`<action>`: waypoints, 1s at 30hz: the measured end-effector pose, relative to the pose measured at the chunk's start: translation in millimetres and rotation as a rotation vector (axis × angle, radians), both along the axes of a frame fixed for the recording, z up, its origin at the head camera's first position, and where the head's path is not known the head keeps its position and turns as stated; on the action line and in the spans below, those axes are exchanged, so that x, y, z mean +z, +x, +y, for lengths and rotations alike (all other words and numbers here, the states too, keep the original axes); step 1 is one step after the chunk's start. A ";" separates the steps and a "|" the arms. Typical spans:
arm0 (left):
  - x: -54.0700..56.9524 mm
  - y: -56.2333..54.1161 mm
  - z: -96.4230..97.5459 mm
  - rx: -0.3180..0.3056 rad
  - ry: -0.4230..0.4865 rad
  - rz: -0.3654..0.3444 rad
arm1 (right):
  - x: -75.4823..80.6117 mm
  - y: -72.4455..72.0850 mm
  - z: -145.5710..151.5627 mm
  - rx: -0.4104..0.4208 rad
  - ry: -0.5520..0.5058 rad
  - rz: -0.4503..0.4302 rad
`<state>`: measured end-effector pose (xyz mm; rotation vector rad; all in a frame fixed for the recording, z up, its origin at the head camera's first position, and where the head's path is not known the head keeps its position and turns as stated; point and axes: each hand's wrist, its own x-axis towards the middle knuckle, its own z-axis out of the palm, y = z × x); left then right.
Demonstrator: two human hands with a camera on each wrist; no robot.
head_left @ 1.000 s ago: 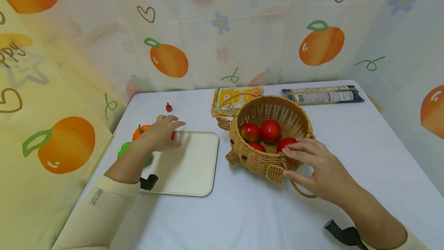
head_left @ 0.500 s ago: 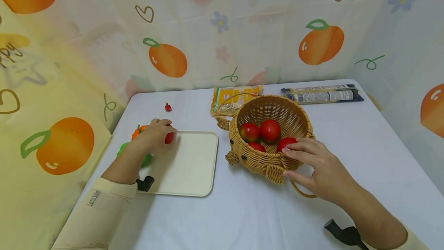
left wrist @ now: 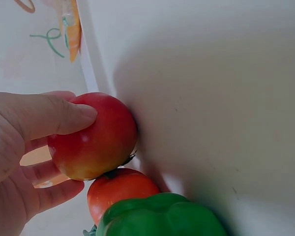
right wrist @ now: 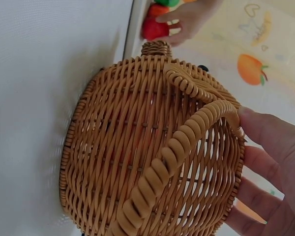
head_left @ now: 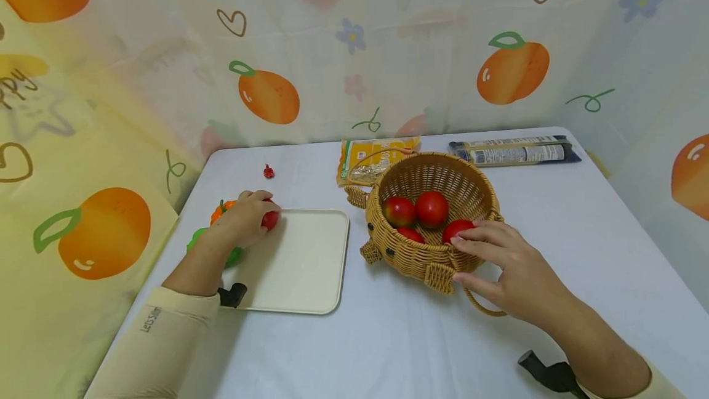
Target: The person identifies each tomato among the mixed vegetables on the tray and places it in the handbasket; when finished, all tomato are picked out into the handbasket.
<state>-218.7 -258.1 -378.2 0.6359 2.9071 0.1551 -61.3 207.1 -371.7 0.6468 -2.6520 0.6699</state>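
Observation:
In the head view my left hand (head_left: 246, 217) holds a red apple (head_left: 269, 220) over the far left part of a cream tray (head_left: 310, 263). Thumb and fingers pinch the apple (left wrist: 96, 137) in the left wrist view, its yellowish end and dark tuft pointing down. Just beyond are an orange bell pepper (left wrist: 123, 189) and a green bell pepper (left wrist: 162, 216), partly hidden by the left arm in the head view. My right hand (head_left: 512, 263) grips the rim of a wicker basket (head_left: 412, 262), thumb outside, fingers over the edge. Several red fruits (head_left: 432, 209) lie inside.
Behind the basket lie a yellow packet (head_left: 354, 156) and a long dark packet (head_left: 515, 151). A small wrinkled red pepper (head_left: 268, 171) sits beyond the tray. One rope handle (head_left: 484, 306) of the basket hangs near my right hand. A printed curtain (head_left: 388, 48) stands behind the table.
My left hand has moved slightly left and closed its fingers on the red apple, after being spread over it one second ago. My right hand and the basket have stayed put.

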 end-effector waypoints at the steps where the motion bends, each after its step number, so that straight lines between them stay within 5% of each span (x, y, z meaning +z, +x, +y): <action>1: -0.2 -0.1 0.0 0.000 0.004 0.000 | 0.1 0.0 0.0 -0.001 0.000 -0.002; 19: 4.5 0.0 15.6 -0.084 0.187 0.020 | -0.8 -1.1 2.5 0.028 -0.006 0.034; 30: 39.3 13.6 56.5 -0.153 0.290 0.077 | -1.9 -2.3 2.6 0.032 -0.007 0.042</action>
